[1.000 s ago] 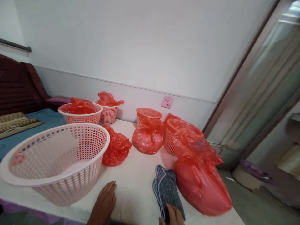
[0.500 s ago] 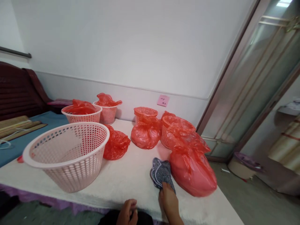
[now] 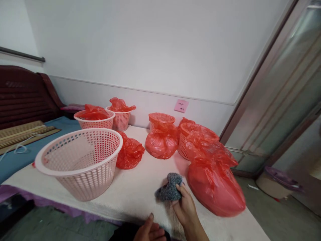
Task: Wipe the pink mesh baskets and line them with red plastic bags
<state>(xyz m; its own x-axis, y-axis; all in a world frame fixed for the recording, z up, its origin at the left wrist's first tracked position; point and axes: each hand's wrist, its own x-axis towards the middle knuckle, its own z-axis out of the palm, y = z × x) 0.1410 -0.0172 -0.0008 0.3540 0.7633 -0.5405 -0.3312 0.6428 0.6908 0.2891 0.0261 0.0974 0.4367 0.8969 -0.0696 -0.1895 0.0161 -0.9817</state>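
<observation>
My right hand (image 3: 186, 205) grips a speckled dark-grey folded cloth (image 3: 171, 187) by its right side, fingers and thumb closed round it. The cloth is bent over and held just above the white table cover. At the bottom edge, by my lap, my left hand (image 3: 150, 231) is empty with the thumb raised and the fingers apart. Right of the cloth sits a full, knotted red plastic bag (image 3: 215, 187). A large pale-pink perforated basket (image 3: 85, 174) stands to the left of both hands, its inside bare where visible.
Smaller baskets with red bags stand behind: a left one (image 3: 96, 124), a rear one (image 3: 122, 120) and a right one (image 3: 184, 144). Two more red bags (image 3: 162, 142) (image 3: 130, 152) rest mid-table. A pink note (image 3: 181, 105) is on the wall. A bin (image 3: 274, 184) stands on the floor.
My right hand has lifted the cloth, which now bends over in the grip instead of lying flat. My left hand has opened its fingers and moved slightly right. The view has shifted a little.
</observation>
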